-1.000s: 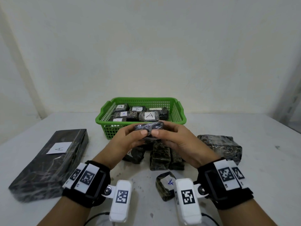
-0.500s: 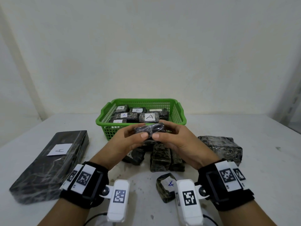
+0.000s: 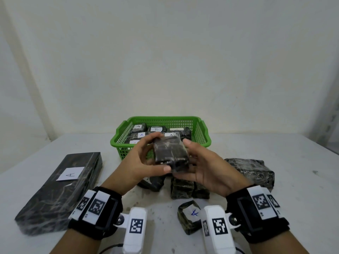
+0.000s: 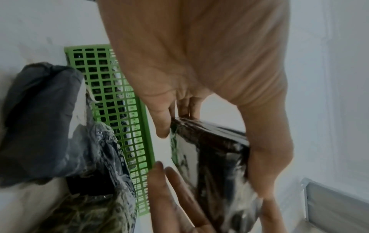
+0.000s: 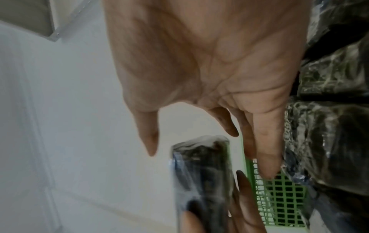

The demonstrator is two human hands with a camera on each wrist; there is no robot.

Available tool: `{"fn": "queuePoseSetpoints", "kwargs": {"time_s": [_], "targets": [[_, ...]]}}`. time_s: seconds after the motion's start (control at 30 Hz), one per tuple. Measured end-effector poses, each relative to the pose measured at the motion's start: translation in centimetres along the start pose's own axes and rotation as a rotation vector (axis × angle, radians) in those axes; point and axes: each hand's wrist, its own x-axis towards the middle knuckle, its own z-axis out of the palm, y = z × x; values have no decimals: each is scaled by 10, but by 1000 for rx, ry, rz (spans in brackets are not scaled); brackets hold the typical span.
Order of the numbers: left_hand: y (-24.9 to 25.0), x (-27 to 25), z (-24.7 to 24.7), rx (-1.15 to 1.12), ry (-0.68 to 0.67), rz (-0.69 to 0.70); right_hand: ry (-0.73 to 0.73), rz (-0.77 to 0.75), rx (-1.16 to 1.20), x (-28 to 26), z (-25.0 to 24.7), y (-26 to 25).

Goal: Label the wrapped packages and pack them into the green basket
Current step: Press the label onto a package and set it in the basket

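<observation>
A small dark wrapped package is held in the air just in front of the green basket, its broad face turned up toward me with no label showing. My left hand grips it, thumb on the near edge and fingers over the far edge. My right hand lies with straight fingers under the package's right side; in the right wrist view its thumb stands apart from the package. The basket holds several wrapped packages with white labels marked A or B.
A long dark box labelled A lies on the left of the white table. Small wrapped packages stand under my hands, one labelled piece lies nearer me, and a crumpled larger package sits to the right.
The package was held edge-on and level; it is now tipped so its broad face points at me. Both hands came slightly nearer, and the right hand's hold loosened.
</observation>
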Motion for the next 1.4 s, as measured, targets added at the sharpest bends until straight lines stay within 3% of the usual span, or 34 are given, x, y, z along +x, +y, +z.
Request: {"fn": "queuePoseSetpoints", "kwargs": {"time_s": [0.1,0.2,0.33,0.4,0.57,0.77,0.9,1.0,1.17,1.33,1.4], "targets": [[-2,0,2,-4,-65,-19,61,-6,-13,4,-2,2],[-2,2,9,-43,69,-55,109,-57,-71,8,-4,6],[1,3,12,70,189,63,138,-148,-125,7,-6,4],[3,3,11,39,204,131,123,-110,-130,6,-6,1],[2,1,11,47,85,205,56,1,-88,3,-6,-1],[2,-2,9,142,-68,93,128,-169,-22,10,-9,3],[2,-1,7,49,-50,-48,94,-211,-82,11,-10,5],[2,-1,7,65,-8,-28,43,-218,-147,11,-10,8],[-1,-2,6,70,-54,-50,108,-294,-225,11,-9,9],[3,-1,4,23,-17,-18,-6,-251,-196,9,-12,7],[5,-2,3,-40,-37,-28,13,-272,-223,8,-11,5]]}}
